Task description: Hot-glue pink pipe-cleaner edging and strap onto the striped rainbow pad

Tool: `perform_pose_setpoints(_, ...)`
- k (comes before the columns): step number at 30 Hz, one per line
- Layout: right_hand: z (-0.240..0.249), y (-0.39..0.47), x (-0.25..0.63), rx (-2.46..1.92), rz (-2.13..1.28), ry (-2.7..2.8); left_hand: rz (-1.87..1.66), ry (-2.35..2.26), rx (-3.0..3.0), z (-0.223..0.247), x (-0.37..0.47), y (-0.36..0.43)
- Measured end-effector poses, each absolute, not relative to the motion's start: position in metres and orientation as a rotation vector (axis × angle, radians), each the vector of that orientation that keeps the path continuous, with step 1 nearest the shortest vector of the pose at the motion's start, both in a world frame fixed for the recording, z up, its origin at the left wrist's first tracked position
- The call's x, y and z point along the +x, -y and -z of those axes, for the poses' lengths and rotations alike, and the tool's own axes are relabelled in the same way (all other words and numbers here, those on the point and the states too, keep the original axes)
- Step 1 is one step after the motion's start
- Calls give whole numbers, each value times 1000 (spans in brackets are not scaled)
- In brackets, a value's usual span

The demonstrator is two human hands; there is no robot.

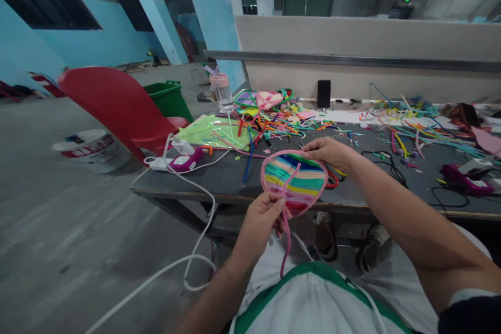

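Observation:
A rounded panel of striped pipe cleaners (309, 183) with a pink fuzzy rim is held up at the table's front edge. My right hand (326, 151) pinches its upper right rim. At the lower left rim, my left hand (266, 216) is closed on a pink pipe cleaner (287, 242), which crosses the front of the panel and hangs down toward my lap. Whether the left fingers also grip the panel's rim is hard to make out.
Loose pipe cleaners (270, 125) and a green plastic packet (215, 131) cover the dark table (172, 185). Behind them stand a bottle (222, 91) and a phone (324, 94). Purple glue guns (187, 159) with cables lie at both sides. A red chair (113, 99) is at left.

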State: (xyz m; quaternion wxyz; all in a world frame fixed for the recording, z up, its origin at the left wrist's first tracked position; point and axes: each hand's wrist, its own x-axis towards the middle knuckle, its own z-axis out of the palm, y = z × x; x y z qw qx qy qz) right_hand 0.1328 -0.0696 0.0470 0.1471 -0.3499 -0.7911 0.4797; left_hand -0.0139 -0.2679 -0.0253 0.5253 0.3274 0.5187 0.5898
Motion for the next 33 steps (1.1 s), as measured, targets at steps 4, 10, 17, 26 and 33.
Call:
perform_pose_setpoints(4,-35,82,147,-902,-1807,1779,-1389,-1236,784,31,-2,258)
perform_pose_setpoints(10,-21,78,153,-942,-1794,1673,-1401,-1237,824,44,4,242)
perform_pose_setpoints(17,-12,73,152,-948,-1762,1677,-1400,-1236,810,56,8,236)
perform_pose_setpoints(26,-18,76,146,-953,-1721,1772,-1385,-1235,813,55,10,233)
perform_pose_setpoints(33,-15,74,146,-935,-1502,2004,-1356,-1242,840,54,13,233)
